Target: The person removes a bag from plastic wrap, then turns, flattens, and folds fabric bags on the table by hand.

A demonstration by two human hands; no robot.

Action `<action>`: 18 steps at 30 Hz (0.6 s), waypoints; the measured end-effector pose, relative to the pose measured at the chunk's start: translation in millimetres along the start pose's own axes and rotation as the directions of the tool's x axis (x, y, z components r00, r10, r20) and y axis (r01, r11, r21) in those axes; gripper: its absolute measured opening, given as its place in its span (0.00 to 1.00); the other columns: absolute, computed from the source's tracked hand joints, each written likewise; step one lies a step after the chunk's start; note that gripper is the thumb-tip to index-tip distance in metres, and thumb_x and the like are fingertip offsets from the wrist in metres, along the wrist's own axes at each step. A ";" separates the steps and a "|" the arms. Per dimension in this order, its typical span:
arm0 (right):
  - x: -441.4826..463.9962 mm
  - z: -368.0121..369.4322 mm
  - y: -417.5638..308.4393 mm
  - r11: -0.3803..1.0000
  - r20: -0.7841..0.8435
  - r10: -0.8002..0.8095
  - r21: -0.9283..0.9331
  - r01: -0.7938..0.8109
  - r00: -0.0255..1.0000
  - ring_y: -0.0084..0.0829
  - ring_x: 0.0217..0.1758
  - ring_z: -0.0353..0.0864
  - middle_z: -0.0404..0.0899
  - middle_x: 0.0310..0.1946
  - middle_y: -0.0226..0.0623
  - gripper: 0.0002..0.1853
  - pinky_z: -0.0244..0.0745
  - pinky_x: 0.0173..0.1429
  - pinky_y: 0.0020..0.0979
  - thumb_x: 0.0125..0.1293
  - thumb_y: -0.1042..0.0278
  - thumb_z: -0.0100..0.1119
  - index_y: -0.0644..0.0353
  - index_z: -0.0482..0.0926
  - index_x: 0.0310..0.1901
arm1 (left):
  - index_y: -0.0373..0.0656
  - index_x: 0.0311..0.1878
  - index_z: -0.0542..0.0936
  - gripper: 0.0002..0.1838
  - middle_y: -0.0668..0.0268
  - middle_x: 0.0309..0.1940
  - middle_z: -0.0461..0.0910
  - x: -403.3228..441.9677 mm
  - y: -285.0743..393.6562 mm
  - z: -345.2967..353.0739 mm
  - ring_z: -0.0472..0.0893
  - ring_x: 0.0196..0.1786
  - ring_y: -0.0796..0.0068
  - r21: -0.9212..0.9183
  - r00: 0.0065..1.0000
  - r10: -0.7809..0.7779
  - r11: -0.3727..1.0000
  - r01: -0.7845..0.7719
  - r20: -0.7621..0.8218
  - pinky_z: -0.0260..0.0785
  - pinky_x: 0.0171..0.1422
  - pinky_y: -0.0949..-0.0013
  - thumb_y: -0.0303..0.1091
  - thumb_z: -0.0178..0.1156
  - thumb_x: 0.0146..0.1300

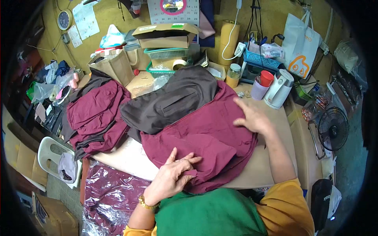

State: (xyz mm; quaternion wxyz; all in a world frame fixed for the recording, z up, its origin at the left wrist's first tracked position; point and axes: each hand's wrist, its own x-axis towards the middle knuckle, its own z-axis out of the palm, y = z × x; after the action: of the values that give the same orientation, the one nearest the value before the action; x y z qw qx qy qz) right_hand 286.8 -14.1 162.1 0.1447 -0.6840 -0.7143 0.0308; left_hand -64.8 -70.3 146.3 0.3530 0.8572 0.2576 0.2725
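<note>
A maroon garment with a dark grey part (201, 135) lies spread and rumpled on the table before me. Its grey part, folded at the upper left, has a welt-like slit. My left hand (173, 173) is at the near edge, with a fold of the maroon cloth between thumb and fingers; the index finger points away from the grip. At the cloth's right side, my right hand (254, 118) is open, thumb and fingers apart, over or just touching the fabric. A second pile of maroon and dark grey garments (98, 114) lies to the left.
Plastic-wrapped maroon clothing (114, 196) lies low at the left front. Beyond the cloth stand green baskets (161, 70) under a cardboard box (165, 35). A purple cup (258, 91), a white kettle (278, 89) and a jar (234, 74) line the back right. A black fan (333, 128) is farther right.
</note>
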 end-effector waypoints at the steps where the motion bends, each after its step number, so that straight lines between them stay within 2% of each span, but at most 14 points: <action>1: 0.2 6.9 1.2 0.999 0.105 0.049 0.006 -0.050 0.993 0.48 0.59 0.80 0.82 0.54 0.50 0.31 0.75 0.60 0.38 0.56 0.77 0.70 0.58 0.71 0.63 | 0.41 0.35 0.71 0.11 0.59 0.64 0.79 -4.1 -6.6 4.1 0.71 0.74 0.59 0.006 1.000 0.004 1.000 -0.004 0.001 0.39 0.83 0.41 0.22 0.66 0.56; 2: 3.1 7.3 8.1 0.999 0.101 0.048 0.004 -0.048 0.994 0.48 0.59 0.80 0.82 0.54 0.50 0.31 0.75 0.60 0.38 0.56 0.77 0.70 0.58 0.71 0.63 | 0.42 0.36 0.71 0.11 0.60 0.64 0.79 -7.5 -11.7 8.8 0.70 0.74 0.59 -0.066 0.999 0.039 0.997 -0.040 -0.015 0.38 0.83 0.41 0.23 0.66 0.58; 4: 13.3 -1.9 15.4 0.943 -0.050 0.057 0.331 -0.037 0.997 0.46 0.63 0.79 0.82 0.56 0.50 0.30 0.74 0.63 0.38 0.53 0.83 0.70 0.59 0.75 0.60 | 0.42 0.36 0.71 0.10 0.60 0.64 0.79 -6.3 -10.2 11.6 0.70 0.75 0.59 -0.142 0.996 0.069 0.987 -0.075 -0.047 0.38 0.83 0.40 0.24 0.65 0.61; 5: 12.9 -13.8 21.1 0.939 -0.102 0.086 0.341 -0.047 0.991 0.46 0.61 0.80 0.82 0.53 0.50 0.27 0.76 0.61 0.39 0.53 0.86 0.68 0.59 0.77 0.57 | 0.42 0.38 0.72 0.09 0.59 0.65 0.79 -6.1 -4.4 10.7 0.69 0.75 0.58 -0.062 0.997 0.014 0.998 -0.009 0.080 0.37 0.83 0.39 0.26 0.65 0.63; 6: 14.3 -32.5 20.9 0.980 -0.030 0.110 0.173 -0.103 0.993 0.50 0.60 0.80 0.80 0.54 0.50 0.27 0.74 0.59 0.44 0.55 0.80 0.69 0.53 0.78 0.59 | 0.43 0.39 0.73 0.09 0.58 0.65 0.78 -7.1 -0.6 10.4 0.68 0.75 0.57 0.025 0.977 -0.055 0.998 0.051 0.208 0.37 0.83 0.39 0.28 0.65 0.64; 7: 13.5 -52.1 5.7 0.986 0.016 0.165 0.001 -0.165 0.986 0.48 0.62 0.78 0.79 0.57 0.49 0.26 0.74 0.60 0.45 0.58 0.75 0.69 0.50 0.79 0.60 | 0.43 0.53 0.77 0.16 0.52 0.71 0.70 -8.5 -2.4 7.3 0.62 0.78 0.52 0.089 0.928 -0.078 0.995 0.048 0.365 0.36 0.82 0.38 0.43 0.63 0.69; 8: 18.5 -64.4 -11.8 0.962 0.045 0.222 -0.175 -0.211 0.974 0.47 0.64 0.77 0.77 0.60 0.48 0.26 0.74 0.60 0.45 0.60 0.70 0.69 0.47 0.79 0.62 | 0.43 0.53 0.77 0.16 0.52 0.71 0.70 -6.1 4.5 2.6 0.62 0.78 0.52 0.091 0.929 -0.078 0.995 0.048 0.361 0.36 0.82 0.38 0.43 0.63 0.69; 9: 28.8 -64.8 -20.6 0.962 0.039 0.216 -0.178 -0.206 0.976 0.47 0.64 0.77 0.77 0.60 0.48 0.26 0.74 0.60 0.45 0.60 0.70 0.69 0.47 0.79 0.62 | 0.45 0.61 0.74 0.24 0.49 0.74 0.65 -2.9 18.9 -5.8 0.58 0.79 0.48 0.162 0.937 -0.102 0.986 0.049 0.333 0.37 0.82 0.37 0.49 0.60 0.69; 10: 40.0 -63.1 -28.6 0.972 -0.001 0.163 -0.169 -0.161 0.987 0.48 0.67 0.74 0.75 0.63 0.47 0.25 0.72 0.63 0.47 0.63 0.59 0.67 0.45 0.78 0.63 | 0.46 0.70 0.71 0.32 0.46 0.76 0.60 2.3 31.4 -14.2 0.54 0.81 0.44 0.230 0.946 -0.124 0.972 0.054 0.301 0.38 0.81 0.36 0.56 0.57 0.70; 11: 52.3 -58.2 -36.7 0.980 -0.036 0.111 -0.160 -0.115 0.993 0.49 0.70 0.71 0.73 0.66 0.46 0.26 0.69 0.65 0.49 0.66 0.49 0.64 0.42 0.77 0.65 | 0.43 0.75 0.64 0.42 0.39 0.75 0.58 15.3 40.3 -21.3 0.52 0.79 0.34 0.326 0.976 -0.140 0.942 0.079 0.169 0.45 0.78 0.32 0.65 0.52 0.69; 12: 69.3 -45.7 -44.2 0.997 -0.020 0.040 -0.066 -0.042 0.999 0.52 0.75 0.62 0.67 0.71 0.47 0.34 0.59 0.74 0.57 0.67 0.32 0.54 0.41 0.74 0.68 | 0.42 0.74 0.65 0.41 0.39 0.75 0.58 30.2 45.2 -21.9 0.53 0.78 0.33 0.455 0.991 -0.125 0.881 0.128 -0.037 0.44 0.78 0.31 0.64 0.52 0.69; 13: 79.2 -36.2 -66.1 0.996 0.028 0.058 -0.069 -0.056 0.998 0.51 0.80 0.53 0.59 0.77 0.45 0.38 0.44 0.80 0.62 0.68 0.26 0.46 0.39 0.69 0.72 | 0.43 0.75 0.65 0.41 0.38 0.76 0.56 49.9 42.3 -22.7 0.52 0.79 0.34 0.529 0.975 -0.111 0.825 0.199 -0.194 0.42 0.78 0.31 0.64 0.51 0.70; 14: 97.1 -14.3 -74.9 0.996 0.065 0.060 -0.064 -0.056 0.996 0.53 0.83 0.46 0.52 0.80 0.42 0.39 0.33 0.81 0.65 0.68 0.24 0.41 0.36 0.66 0.74 | 0.43 0.75 0.64 0.40 0.39 0.76 0.55 68.6 30.0 -19.5 0.51 0.80 0.36 0.599 0.940 -0.086 0.751 0.278 -0.329 0.38 0.79 0.31 0.64 0.51 0.70; 18: 137.5 64.6 -57.7 0.989 -0.020 -0.045 -0.140 0.042 0.999 0.57 0.83 0.44 0.52 0.80 0.40 0.33 0.34 0.77 0.72 0.71 0.30 0.43 0.32 0.67 0.74 | 0.48 0.77 0.63 0.45 0.46 0.78 0.54 86.6 -78.4 0.4 0.49 0.81 0.40 0.634 0.777 -0.150 0.495 0.594 -0.611 0.36 0.77 0.27 0.69 0.50 0.66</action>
State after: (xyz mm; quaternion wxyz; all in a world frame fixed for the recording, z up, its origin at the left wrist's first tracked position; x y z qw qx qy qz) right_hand 211.7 127.9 136.9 0.1055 -0.6770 -0.7278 -0.0304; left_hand -21.8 32.9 112.3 -0.0952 0.7439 0.6156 0.2422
